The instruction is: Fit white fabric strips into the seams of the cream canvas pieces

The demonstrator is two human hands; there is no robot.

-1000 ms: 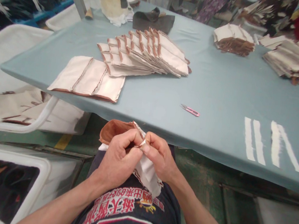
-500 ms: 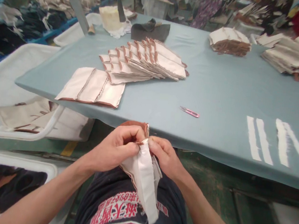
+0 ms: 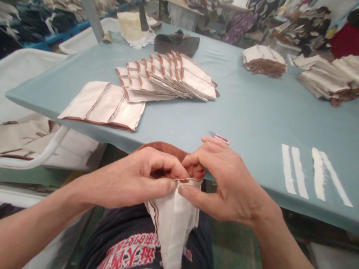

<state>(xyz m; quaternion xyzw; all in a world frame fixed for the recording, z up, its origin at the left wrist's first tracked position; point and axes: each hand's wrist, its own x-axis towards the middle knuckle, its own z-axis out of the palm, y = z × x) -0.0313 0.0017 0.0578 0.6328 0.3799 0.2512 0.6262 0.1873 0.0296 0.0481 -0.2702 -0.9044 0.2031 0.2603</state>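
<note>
Between my hands is a sewn fabric piece [image 3: 171,228], off-white on the side facing me, with brown showing behind and along its edge. My left hand [image 3: 148,176] pinches its upper edge between thumb and fingers. My right hand [image 3: 222,180] grips the same edge close beside, its thumb on the white side. The fabric's lower part hangs over my dark printed shirt [image 3: 140,251]. Just beyond my right fingers, pink-handled thread snips [image 3: 219,137] lie on the blue-covered table [image 3: 249,116]. The fingertips behind the edge are partly hidden.
A fanned stack of white-and-brown sewn pieces [image 3: 169,77] lies ahead, with a flat panel [image 3: 101,104] at its left. Several white strips [image 3: 295,169] lie right. More stacks [image 3: 264,60] sit at the back. White bins [image 3: 21,73] with fabric stand left, against the table's edge.
My right hand has moved up and spread along the edge, its fingers now behind the fabric. The edge is drawn out wider between both hands. The view has shifted slightly.
</note>
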